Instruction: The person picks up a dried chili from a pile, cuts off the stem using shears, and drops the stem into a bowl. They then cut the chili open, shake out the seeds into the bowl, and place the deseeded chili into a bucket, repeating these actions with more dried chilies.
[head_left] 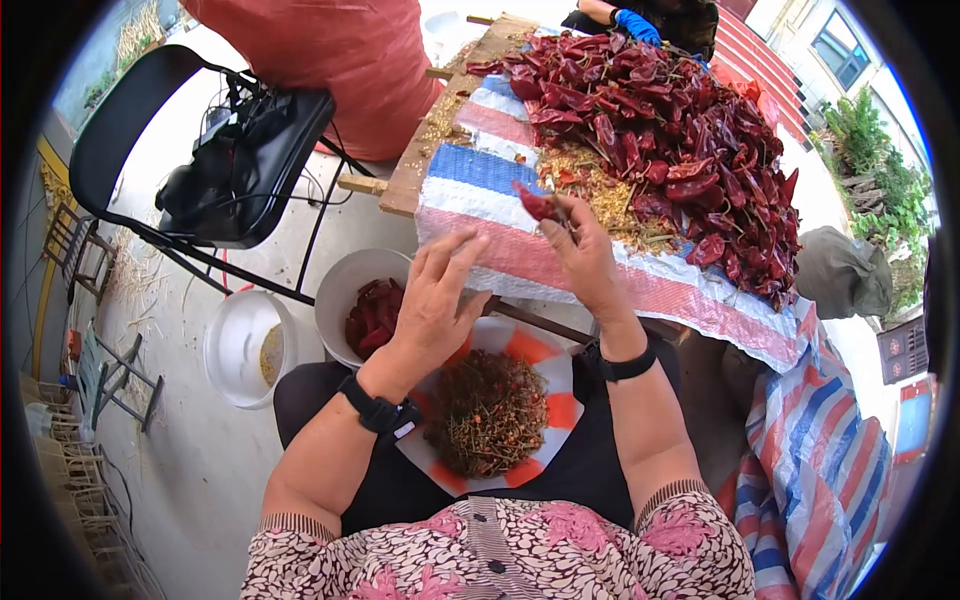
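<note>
Pinched between the fingers of my right hand (582,250) is a dried red chili (536,203), above the striped sheet (480,222). My left hand (436,290) is to its left with fingers apart, holding nothing, near the table's front edge. A large heap of dried red chilies (660,130) covers the far and right part of the table, with yellow seeds (590,190) beside it. On my lap an orange and white container (529,345) holds a pile of stems (487,415). Below and left of my left hand, a white bucket (345,275) contains red chili pieces (376,315).
A white basin (228,350) with some seeds stands on the floor at left. Behind it is a black chair (215,200) carrying dark items and cables. A big red sack (350,70) is beyond. Across the table shows another person's blue-gloved hand (637,27).
</note>
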